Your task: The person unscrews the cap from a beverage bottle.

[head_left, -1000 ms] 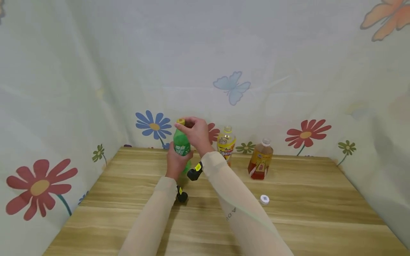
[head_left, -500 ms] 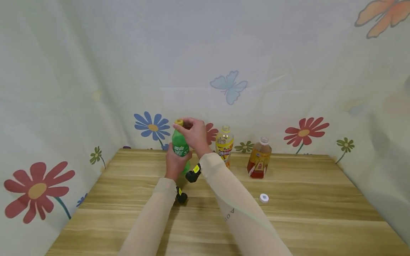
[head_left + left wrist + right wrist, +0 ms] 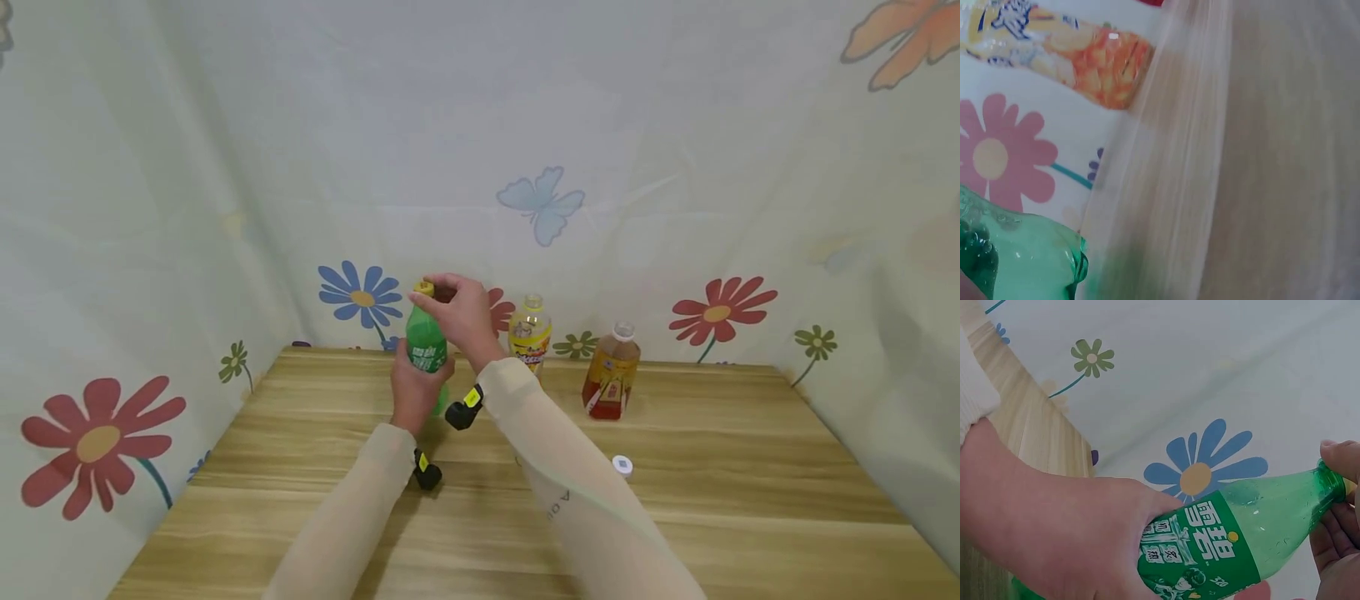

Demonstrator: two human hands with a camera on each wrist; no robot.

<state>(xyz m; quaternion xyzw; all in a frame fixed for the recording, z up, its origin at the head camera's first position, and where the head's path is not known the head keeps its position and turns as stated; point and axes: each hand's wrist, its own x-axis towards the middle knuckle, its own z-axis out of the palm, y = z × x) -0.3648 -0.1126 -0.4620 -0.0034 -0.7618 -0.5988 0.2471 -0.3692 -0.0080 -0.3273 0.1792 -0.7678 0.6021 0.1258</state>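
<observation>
Green see-through plastic bottle gripped in your left hand, you still pinch its round yellow cap between the fingers of your right hand, so progress seems slight.

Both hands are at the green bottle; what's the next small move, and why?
Probably twist the yellow cap loose with the right hand: it pinches the cap while the left hand grips the green bottle lower down. The clear bottle and amber bottle look uncapped, and a white cap lies on the table, which suggests opening.
</observation>
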